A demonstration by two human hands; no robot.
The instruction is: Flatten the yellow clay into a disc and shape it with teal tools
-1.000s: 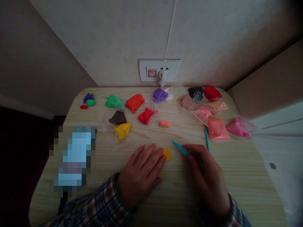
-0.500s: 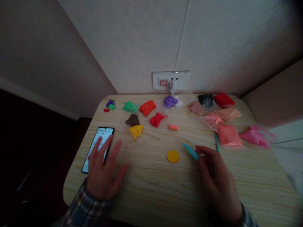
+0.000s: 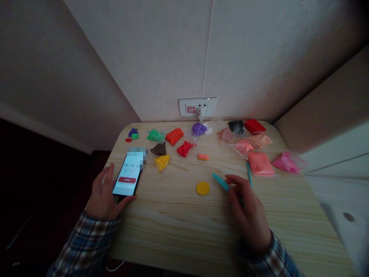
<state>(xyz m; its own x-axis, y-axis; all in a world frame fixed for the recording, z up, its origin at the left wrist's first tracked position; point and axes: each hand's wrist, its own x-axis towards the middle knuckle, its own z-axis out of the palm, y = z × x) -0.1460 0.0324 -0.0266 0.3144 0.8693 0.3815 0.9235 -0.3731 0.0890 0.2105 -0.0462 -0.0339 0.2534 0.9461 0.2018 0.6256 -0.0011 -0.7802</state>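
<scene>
At the table's left side my left hand [image 3: 102, 196] grips a smartphone [image 3: 127, 181] by its lower end, thumb at the bottom right corner. The lit screen shows a timer and a red button. My right hand [image 3: 248, 211] is closed around a teal clay-modelling knife [image 3: 220, 181], whose blade points up and left. Just left of the blade tip lies a flat yellow clay disc [image 3: 203, 188], apart from it. A short orange-pink clay roll [image 3: 203, 157] rests beyond the disc. Another teal tool [image 3: 249, 175] lies behind the right hand.
Bags of coloured clay spread over the wooden table [image 3: 173, 227], among them yellow [image 3: 162, 163], red [image 3: 184, 148], purple [image 3: 198, 129], salmon [image 3: 261, 164] and pink [image 3: 286, 162]. Small clay pieces [image 3: 133, 133] sit at the back left. A wall socket [image 3: 197, 107] holds a white plug.
My left hand has gone from hovering over the phone to gripping its lower end, and the phone has shifted right. The view has turned slightly; my right hand still holds the knife.
</scene>
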